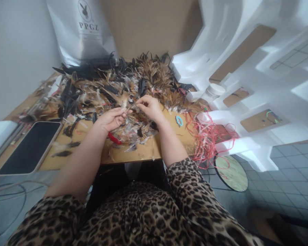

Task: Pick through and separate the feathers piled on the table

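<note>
My left hand (pixel 111 118) is turned partly palm up, its thumb and fingertips closed on the pale, fluffy end of a brown feather (pixel 123 102). Just to the right, my right hand (pixel 151 108) pinches at the same feather between thumb and forefinger. Both hands hover over a heap of loose feathers (pixel 89 97) in brown, black and white. Under them lies a pile of pale fluff and feather scraps (pixel 136 133). Close below my left hand is a curved red thing (pixel 114 138), whose kind I cannot make out.
A dark-screened phone (pixel 30 147) lies at the left of the wooden table (pixel 178 140). On the right are a light-blue ring (pixel 179 120), tangled pink strings (pixel 206 136), a white-capped jar (pixel 215 91) and white foam packaging (pixel 248 150). A silver bag (pixel 84 41) stands behind the feathers.
</note>
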### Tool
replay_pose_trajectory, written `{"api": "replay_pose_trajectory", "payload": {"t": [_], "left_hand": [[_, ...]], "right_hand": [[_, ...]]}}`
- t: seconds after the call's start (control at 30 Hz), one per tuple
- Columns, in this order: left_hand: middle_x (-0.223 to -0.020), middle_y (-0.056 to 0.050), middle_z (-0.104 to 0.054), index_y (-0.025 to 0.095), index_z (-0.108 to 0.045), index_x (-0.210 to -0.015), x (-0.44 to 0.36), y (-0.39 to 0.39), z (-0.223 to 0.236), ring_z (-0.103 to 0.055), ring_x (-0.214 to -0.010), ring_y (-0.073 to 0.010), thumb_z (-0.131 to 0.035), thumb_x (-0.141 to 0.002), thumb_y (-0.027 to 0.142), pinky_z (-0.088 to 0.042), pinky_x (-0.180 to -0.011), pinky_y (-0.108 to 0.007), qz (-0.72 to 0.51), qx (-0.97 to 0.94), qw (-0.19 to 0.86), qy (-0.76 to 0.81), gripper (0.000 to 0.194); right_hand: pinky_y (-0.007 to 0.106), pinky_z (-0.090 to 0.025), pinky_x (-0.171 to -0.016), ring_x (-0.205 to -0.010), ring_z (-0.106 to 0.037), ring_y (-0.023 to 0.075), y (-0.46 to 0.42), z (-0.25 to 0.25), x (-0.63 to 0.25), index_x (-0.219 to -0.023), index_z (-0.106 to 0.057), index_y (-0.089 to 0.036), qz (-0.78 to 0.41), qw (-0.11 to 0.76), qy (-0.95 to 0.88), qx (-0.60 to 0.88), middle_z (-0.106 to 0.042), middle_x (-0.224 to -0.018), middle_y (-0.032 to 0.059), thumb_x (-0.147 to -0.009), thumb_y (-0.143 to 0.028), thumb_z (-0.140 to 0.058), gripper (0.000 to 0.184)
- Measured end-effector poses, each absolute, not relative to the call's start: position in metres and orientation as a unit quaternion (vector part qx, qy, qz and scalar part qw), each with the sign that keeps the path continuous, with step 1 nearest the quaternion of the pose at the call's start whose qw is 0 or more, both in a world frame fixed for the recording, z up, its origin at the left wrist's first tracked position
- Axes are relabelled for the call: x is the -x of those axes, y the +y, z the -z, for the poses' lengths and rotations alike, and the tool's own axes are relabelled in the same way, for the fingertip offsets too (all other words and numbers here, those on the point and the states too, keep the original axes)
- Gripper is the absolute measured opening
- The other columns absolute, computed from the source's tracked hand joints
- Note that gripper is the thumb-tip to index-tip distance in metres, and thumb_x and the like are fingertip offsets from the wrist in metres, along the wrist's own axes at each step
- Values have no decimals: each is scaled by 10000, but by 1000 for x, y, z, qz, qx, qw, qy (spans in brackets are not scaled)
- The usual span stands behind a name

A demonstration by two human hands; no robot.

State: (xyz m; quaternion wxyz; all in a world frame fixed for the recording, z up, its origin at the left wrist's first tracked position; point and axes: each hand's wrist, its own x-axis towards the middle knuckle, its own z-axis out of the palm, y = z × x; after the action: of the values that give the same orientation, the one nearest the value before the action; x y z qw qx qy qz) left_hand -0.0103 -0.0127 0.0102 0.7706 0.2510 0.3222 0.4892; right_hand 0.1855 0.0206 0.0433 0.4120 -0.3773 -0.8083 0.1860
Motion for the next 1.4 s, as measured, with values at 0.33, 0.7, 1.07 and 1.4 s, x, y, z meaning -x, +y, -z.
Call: {"api": "replay_pose_trajectory", "payload": {"t": [0.33, 0.7, 1.07, 1.4], "left_hand": [[-669, -57, -611, 60, -637, -691, 7, -12, -12, -542, -523, -27, -599, -727, 2, -418, -441, -70, -533, -269, 740, 310, 78], [-614, -59, -645, 75, -660, -659, -1, -14, -14, -573, -532, -55, -708, -657, 123, -445, -500, -113, -575, -364, 623, 385, 69], [-769, -109, -692, 60, -678, -755, 1, -13, -6, -593, -562, -55, -704, -675, 129, -442, -483, -110, -517, -355, 687, 367, 109], [-656, -84, -656, 58, -662, -699, -1, -14, -8, -570, -492, -53, -689, -684, 78, -435, -435, -107, -514, -321, 707, 365, 37]], "right_hand": [[254, -427, -711, -688, -498, 107, 24, -34, -177, -948, -645, -148, -186, 481, -741, 431, -609, -905, 47, -747, -244, -572, 234], [182, -279, -464, -479, -357, 40, 14, -30, -158, -717, -585, -139, -523, 447, -602, 404, -502, -545, -51, -651, -469, -673, 347], [155, -188, -399, -399, -299, 20, 17, -19, -151, -667, -475, -170, -659, 445, -513, 323, -422, -441, -94, -583, -425, -751, 385], [169, -203, -401, -404, -310, 24, 9, -23, -144, -661, -491, -171, -620, 465, -518, 361, -420, -447, -95, -560, -458, -750, 399]]}}
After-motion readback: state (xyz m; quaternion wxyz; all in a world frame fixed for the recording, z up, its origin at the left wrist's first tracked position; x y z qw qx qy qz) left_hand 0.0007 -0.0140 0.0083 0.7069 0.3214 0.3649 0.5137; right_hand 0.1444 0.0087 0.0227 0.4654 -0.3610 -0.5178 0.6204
